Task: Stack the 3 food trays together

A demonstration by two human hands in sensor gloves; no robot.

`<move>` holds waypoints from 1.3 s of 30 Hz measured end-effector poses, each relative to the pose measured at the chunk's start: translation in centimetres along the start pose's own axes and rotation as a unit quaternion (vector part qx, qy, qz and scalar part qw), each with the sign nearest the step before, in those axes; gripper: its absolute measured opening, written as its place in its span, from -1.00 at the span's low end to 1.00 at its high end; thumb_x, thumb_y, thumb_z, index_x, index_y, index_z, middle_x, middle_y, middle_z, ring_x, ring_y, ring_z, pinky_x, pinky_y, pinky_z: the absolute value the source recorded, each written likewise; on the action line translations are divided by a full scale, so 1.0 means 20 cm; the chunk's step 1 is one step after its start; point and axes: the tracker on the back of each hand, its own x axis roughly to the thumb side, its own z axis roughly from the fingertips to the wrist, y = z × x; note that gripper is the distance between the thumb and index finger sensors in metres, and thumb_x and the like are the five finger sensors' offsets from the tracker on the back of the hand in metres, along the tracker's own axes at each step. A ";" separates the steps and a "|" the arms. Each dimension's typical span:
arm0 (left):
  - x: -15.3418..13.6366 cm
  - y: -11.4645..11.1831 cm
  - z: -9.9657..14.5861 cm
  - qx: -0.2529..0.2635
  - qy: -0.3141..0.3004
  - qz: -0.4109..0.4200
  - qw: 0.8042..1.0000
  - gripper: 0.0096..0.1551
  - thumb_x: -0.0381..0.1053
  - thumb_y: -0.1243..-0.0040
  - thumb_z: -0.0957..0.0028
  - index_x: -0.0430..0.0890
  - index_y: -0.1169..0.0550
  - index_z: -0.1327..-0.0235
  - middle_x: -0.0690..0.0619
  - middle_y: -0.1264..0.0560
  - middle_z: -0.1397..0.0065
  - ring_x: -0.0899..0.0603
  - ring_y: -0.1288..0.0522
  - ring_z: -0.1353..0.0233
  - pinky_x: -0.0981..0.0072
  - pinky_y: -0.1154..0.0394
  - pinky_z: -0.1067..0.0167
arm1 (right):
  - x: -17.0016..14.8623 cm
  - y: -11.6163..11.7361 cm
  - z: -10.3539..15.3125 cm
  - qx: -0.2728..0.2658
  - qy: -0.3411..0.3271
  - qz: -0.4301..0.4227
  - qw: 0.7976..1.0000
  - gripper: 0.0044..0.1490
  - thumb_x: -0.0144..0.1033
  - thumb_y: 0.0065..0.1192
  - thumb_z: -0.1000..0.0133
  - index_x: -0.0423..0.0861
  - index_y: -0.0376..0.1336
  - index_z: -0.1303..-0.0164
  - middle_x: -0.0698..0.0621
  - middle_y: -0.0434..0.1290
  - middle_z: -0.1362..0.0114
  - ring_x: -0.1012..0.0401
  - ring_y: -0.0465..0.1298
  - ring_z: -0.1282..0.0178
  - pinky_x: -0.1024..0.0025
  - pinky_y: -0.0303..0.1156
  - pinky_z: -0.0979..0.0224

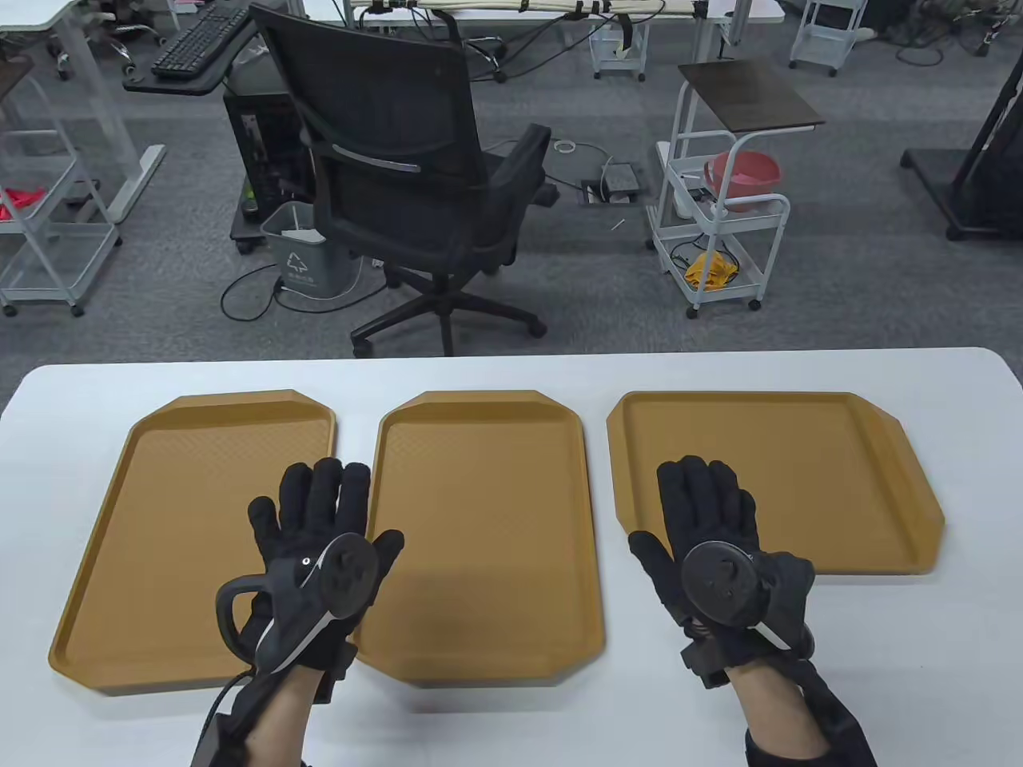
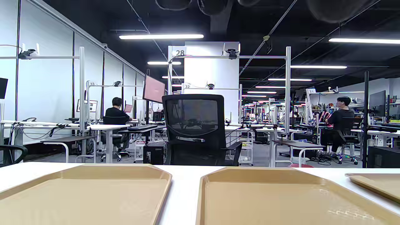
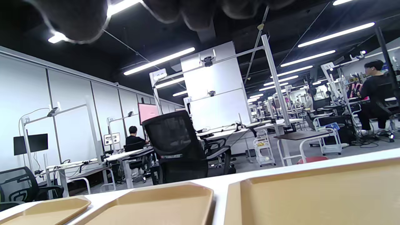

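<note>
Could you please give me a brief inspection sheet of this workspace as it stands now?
Surface: white table.
Job's things: left tray, middle tray and right tray lie side by side, unstacked.
Clutter: nothing seen.
Grippers: left hand is flat over the gap between left and middle trays; right hand is flat over the right tray's near-left corner.
Cables: black glove cable at the left wrist.
Surroundings: office chair, grey bin, white cart.

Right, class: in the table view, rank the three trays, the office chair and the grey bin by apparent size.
1-3. Left tray, middle tray, right tray: alike, unranked.
4. Office chair, farther away, so unsure.
5. Grey bin.
</note>
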 end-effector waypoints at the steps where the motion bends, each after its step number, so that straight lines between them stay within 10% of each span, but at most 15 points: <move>1: 0.00 0.00 0.00 0.000 0.000 0.000 1.000 -0.01 0.52 0.08 -0.01 0.27 0.06 -0.68 0.15 0.08 -0.83 -0.24 0.06 -0.84 -0.37 0.07 -0.63 | 0.00 0.00 0.00 0.001 -0.001 0.000 1.000 -0.01 0.17 0.01 -0.19 -0.05 -0.20 -0.71 -0.28 -0.13 -0.78 -0.32 -0.12 -0.73 -0.28 -0.09 -0.63; 15: -0.01 -0.01 -0.01 -0.008 0.003 0.003 1.000 -0.03 0.51 0.09 -0.02 0.27 0.05 -0.68 0.13 0.07 -0.83 -0.24 0.03 -0.84 -0.37 0.04 -0.63 | -0.02 0.08 -0.02 0.037 0.031 -0.011 0.999 -0.01 0.16 0.01 -0.20 -0.08 -0.18 -0.70 -0.31 -0.08 -0.76 -0.34 0.01 -0.71 -0.27 0.01 -0.62; 39: 0.00 -0.03 -0.01 -0.055 -0.005 0.008 0.998 -0.05 0.51 0.10 -0.03 0.28 0.03 -0.68 0.12 0.04 -0.83 -0.24 0.00 -0.84 -0.38 0.02 -0.63 | 0.11 0.86 -0.15 0.249 0.207 0.102 0.941 -0.11 0.09 0.27 -0.12 -0.17 0.13 -0.53 -0.22 0.48 -0.36 0.07 0.64 -0.14 0.24 0.59 -0.17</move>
